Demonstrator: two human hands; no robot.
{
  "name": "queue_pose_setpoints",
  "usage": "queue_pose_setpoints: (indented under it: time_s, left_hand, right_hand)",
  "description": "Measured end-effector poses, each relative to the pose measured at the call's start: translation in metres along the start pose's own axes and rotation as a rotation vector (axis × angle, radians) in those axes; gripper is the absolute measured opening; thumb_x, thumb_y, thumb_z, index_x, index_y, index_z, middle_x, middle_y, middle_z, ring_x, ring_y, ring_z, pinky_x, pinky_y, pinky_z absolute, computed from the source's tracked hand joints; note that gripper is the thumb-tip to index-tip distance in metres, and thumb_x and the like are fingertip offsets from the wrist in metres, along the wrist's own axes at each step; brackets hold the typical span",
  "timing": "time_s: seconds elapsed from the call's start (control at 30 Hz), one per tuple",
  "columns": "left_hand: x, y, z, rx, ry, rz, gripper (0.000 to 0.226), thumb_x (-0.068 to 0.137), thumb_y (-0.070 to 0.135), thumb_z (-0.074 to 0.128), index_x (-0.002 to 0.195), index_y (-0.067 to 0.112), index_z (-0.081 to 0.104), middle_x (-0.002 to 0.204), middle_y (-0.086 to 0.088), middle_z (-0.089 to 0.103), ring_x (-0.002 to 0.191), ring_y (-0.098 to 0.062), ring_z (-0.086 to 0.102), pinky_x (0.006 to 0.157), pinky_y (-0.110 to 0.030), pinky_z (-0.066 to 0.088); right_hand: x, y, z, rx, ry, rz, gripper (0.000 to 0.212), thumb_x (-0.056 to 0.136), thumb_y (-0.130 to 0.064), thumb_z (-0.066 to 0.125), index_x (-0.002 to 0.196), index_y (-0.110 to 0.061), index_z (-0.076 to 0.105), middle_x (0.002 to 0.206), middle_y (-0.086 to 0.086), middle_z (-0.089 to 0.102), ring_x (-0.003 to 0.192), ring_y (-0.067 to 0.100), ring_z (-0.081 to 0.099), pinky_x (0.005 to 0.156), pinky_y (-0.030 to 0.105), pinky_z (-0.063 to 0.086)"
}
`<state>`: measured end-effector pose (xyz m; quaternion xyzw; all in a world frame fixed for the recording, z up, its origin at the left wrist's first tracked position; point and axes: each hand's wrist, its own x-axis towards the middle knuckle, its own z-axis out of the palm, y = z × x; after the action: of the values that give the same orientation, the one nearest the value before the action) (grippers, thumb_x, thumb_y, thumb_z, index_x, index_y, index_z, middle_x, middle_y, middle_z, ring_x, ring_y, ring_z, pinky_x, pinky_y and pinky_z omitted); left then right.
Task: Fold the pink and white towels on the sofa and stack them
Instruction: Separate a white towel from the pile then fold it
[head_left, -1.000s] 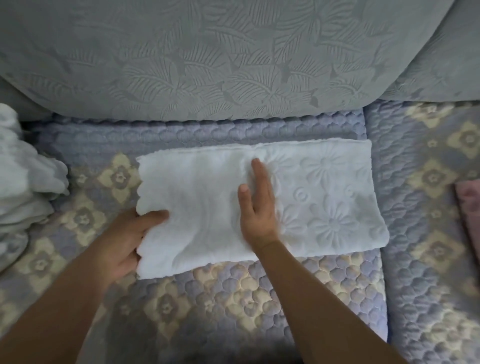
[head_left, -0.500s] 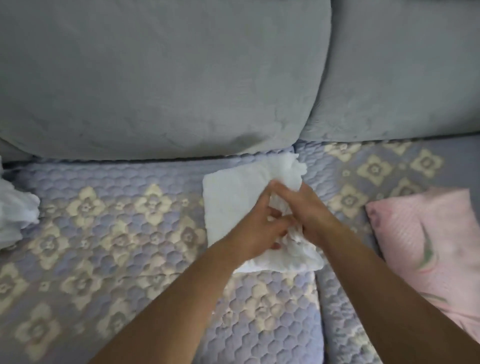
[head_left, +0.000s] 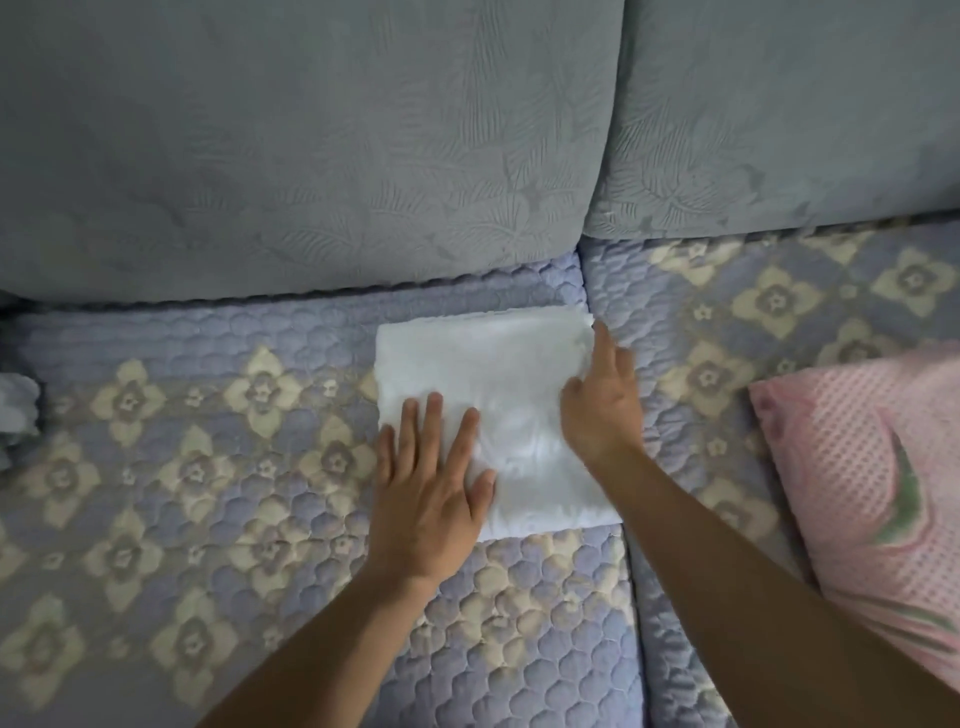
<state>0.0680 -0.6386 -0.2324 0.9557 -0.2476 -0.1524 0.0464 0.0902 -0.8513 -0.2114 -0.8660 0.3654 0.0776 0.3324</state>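
Observation:
A white towel (head_left: 493, 374), folded into a compact rectangle, lies on the quilted sofa seat (head_left: 208, 467) near the seam between two seat cushions. My left hand (head_left: 431, 483) rests flat on its near left corner, fingers spread. My right hand (head_left: 602, 400) presses on the towel's right edge with the fingers apart, holding nothing. A pink towel (head_left: 872, 467) with a green pattern lies on the seat at the far right, apart from both hands.
Grey back cushions (head_left: 311, 156) rise behind the seat. A pile of white cloth (head_left: 15, 410) shows at the left edge. The seam between seat cushions (head_left: 631, 597) runs just right of the white towel.
The long white towel was folded in half to the right. Both hands, which gripped it together over the fold half a second ago, now lie flat on the smaller rectangle. The view has shifted right.

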Motion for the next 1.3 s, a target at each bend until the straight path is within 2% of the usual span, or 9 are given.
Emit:
queue_pose_setpoints:
  time_s: [0.13, 0.43, 0.6, 0.77, 0.87, 1.03, 1.17, 1.23, 1.3]
  left_hand:
    - [0.002, 0.006, 0.008, 0.049, 0.013, -0.033, 0.073, 0.101, 0.061, 0.033, 0.161, 0.025, 0.011, 0.166, -0.018, 0.005, 0.154, -0.038, -0.003, 0.122, -0.06, 0.01]
    - [0.009, 0.008, 0.025, 0.0, 0.072, -0.024, 0.069, 0.1, 0.063, 0.035, 0.159, 0.028, 0.024, 0.166, -0.017, 0.015, 0.154, -0.037, 0.007, 0.118, -0.06, 0.019]
    - [-0.003, -0.012, -0.001, -0.284, 0.179, -0.122, 0.064, 0.099, 0.048, 0.05, 0.155, 0.022, 0.035, 0.16, -0.017, 0.027, 0.15, -0.033, 0.022, 0.118, -0.048, 0.029]
    - [-0.03, -0.019, -0.024, -1.313, -0.103, -0.799, 0.03, 0.09, 0.029, 0.073, 0.113, 0.013, 0.063, 0.087, 0.002, 0.071, 0.081, -0.019, 0.069, 0.059, -0.015, 0.051]
    - [-0.039, -0.033, -0.039, -1.587, -0.334, -0.819, 0.031, 0.087, 0.022, 0.075, 0.116, 0.012, 0.069, 0.107, -0.005, 0.077, 0.1, -0.027, 0.073, 0.083, -0.039, 0.058]
    - [-0.063, -0.112, -0.041, -1.87, -0.229, -0.895, 0.051, 0.083, 0.018, 0.076, 0.129, 0.002, 0.062, 0.127, -0.013, 0.067, 0.115, -0.033, 0.065, 0.096, -0.047, 0.052]
    - [-0.107, -0.121, -0.028, -1.981, 0.147, -1.23, 0.03, 0.09, 0.045, 0.069, 0.078, 0.018, 0.063, 0.069, 0.002, 0.06, 0.066, -0.016, 0.056, 0.062, -0.03, 0.054]
    - [-0.128, -0.105, -0.012, -2.044, 0.087, -1.216, 0.046, 0.1, 0.054, 0.051, 0.064, 0.025, 0.053, 0.054, 0.009, 0.045, 0.052, -0.01, 0.045, 0.062, -0.028, 0.05]
    - [-0.146, -0.08, -0.007, -2.073, -0.138, -1.112, 0.043, 0.1, 0.059, 0.046, 0.089, 0.025, 0.07, 0.081, 0.004, 0.069, 0.078, -0.017, 0.067, 0.087, -0.041, 0.051]
  right_hand:
    - [-0.05, -0.029, 0.023, -0.214, 0.195, -0.475, 0.058, 0.103, -0.032, 0.043, 0.156, -0.015, 0.028, 0.161, 0.016, 0.023, 0.15, 0.036, 0.017, 0.122, 0.052, 0.02]
    - [-0.002, 0.042, 0.05, -0.318, -0.03, -0.455, 0.063, 0.104, -0.052, 0.023, 0.161, -0.027, 0.009, 0.169, -0.001, -0.002, 0.154, 0.022, -0.01, 0.126, 0.046, 0.008]
    - [-0.003, 0.05, 0.018, -0.006, -0.141, -0.105, 0.08, 0.097, -0.05, 0.051, 0.158, -0.034, 0.001, 0.166, -0.006, 0.006, 0.152, 0.023, 0.015, 0.121, 0.05, 0.024]
    - [0.002, 0.041, 0.017, 0.18, -0.163, 0.267, 0.085, 0.079, -0.058, 0.073, 0.148, -0.021, 0.038, 0.14, 0.004, 0.053, 0.127, 0.028, 0.053, 0.105, 0.05, 0.047]
    - [-0.002, 0.035, 0.007, 0.494, -0.291, 0.421, 0.063, 0.075, -0.049, 0.081, 0.124, -0.017, 0.06, 0.109, 0.001, 0.072, 0.096, 0.024, 0.072, 0.088, 0.046, 0.059]
    - [-0.11, 0.045, 0.023, 0.906, -0.554, 0.525, 0.035, 0.094, -0.025, 0.068, 0.124, -0.008, 0.063, 0.114, 0.009, 0.074, 0.106, 0.028, 0.071, 0.098, 0.056, 0.052]
    - [-0.204, 0.043, 0.052, 1.114, -0.578, 0.701, 0.032, 0.096, -0.018, 0.065, 0.128, -0.014, 0.064, 0.12, 0.007, 0.072, 0.108, 0.029, 0.07, 0.091, 0.049, 0.057]
    - [-0.22, 0.04, 0.06, 1.239, -0.542, 0.766, 0.036, 0.095, -0.016, 0.064, 0.13, -0.01, 0.062, 0.118, 0.009, 0.072, 0.101, 0.027, 0.072, 0.08, 0.044, 0.059]
    - [-0.225, 0.037, 0.064, 1.325, -0.53, 0.836, 0.037, 0.095, -0.013, 0.06, 0.13, -0.001, 0.061, 0.097, 0.007, 0.074, 0.076, 0.019, 0.071, 0.061, 0.034, 0.056]
